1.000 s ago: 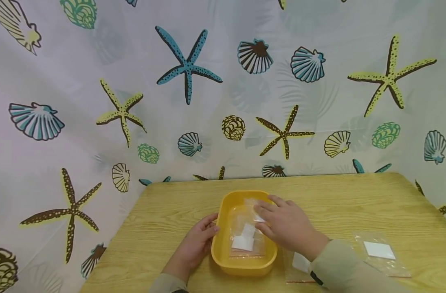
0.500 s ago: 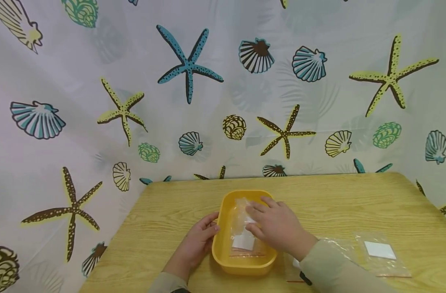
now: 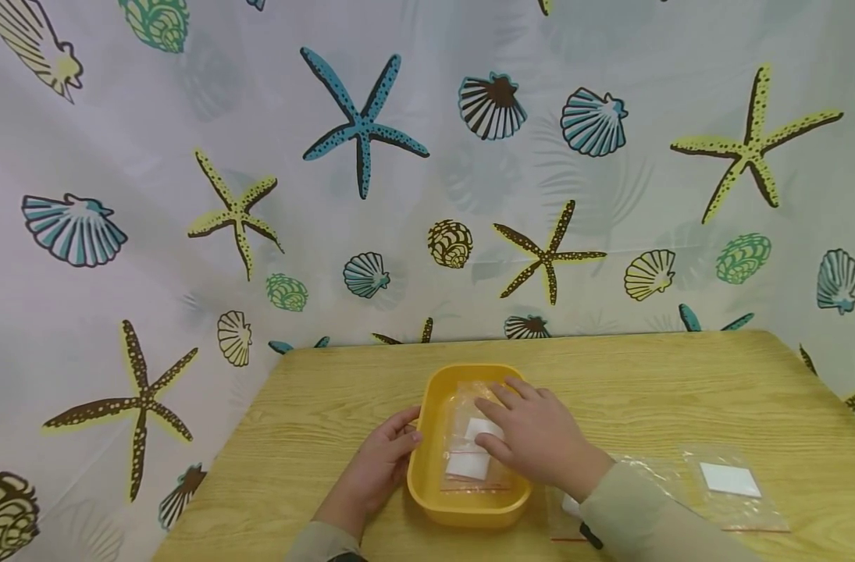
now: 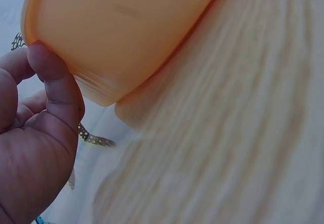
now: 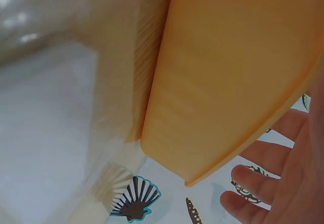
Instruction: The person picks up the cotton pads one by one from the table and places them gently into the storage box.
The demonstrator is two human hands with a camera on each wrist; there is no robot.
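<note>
A yellow plastic tray [image 3: 469,515] stands on the wooden table, with small clear zip bags [image 3: 467,466] holding white pieces stacked inside. My left hand [image 3: 379,462] grips its left rim; in the left wrist view the thumb [image 4: 53,77] lies against the rim. Over the tray's right side is my right hand [image 3: 539,433], fingers spread and nothing gripped. Its fingertips reach above the upper bag [image 3: 478,417]; whether they touch it I cannot tell. In the right wrist view its fingers [image 5: 258,183] extend beyond the tray's rim.
Right of the tray, a clear bag [image 3: 562,523] with a red-edged strip lies partly under my right forearm. Another bag [image 3: 729,479] with a white piece lies farther right on the table [image 3: 680,390]. A shell-and-starfish curtain [image 3: 427,179] hangs behind.
My right hand has shifted slightly left over the tray and spread from the bag beneath it. That bag has moved left and now lies flatter on the others. The left hand stays put.
</note>
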